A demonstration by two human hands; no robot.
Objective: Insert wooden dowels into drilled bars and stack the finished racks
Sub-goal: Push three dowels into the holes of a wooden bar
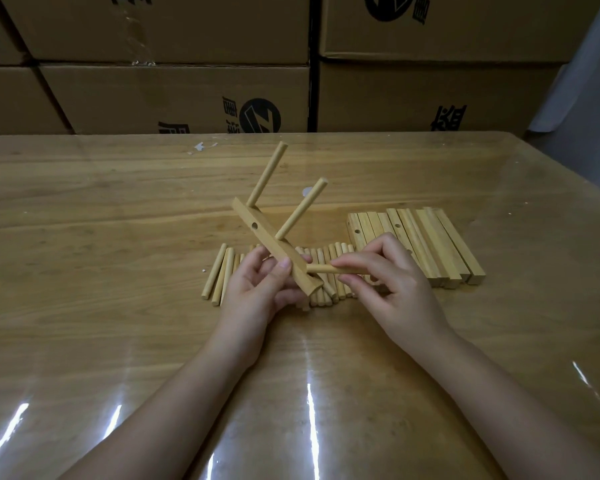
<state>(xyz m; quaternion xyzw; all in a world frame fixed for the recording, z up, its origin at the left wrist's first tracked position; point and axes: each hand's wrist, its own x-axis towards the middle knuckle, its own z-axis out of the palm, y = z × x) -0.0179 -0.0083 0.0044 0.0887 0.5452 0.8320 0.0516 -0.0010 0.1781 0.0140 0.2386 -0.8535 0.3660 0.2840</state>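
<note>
My left hand (257, 285) grips a drilled wooden bar (267, 242) held slanted above the table. Two dowels (300, 207) stand out of the bar, pointing up and away, and one empty hole shows between them. My right hand (385, 275) pinches a third dowel (329, 269) lying level, its left tip touching the bar near its lower end. Under both hands lies a row of loose dowels (222, 273), partly hidden.
A batch of loose drilled bars (437, 244) lies side by side to the right of my hands. The wooden table (118, 237) has a glossy clear cover. Stacked cardboard boxes (174, 95) form a wall behind the table's far edge.
</note>
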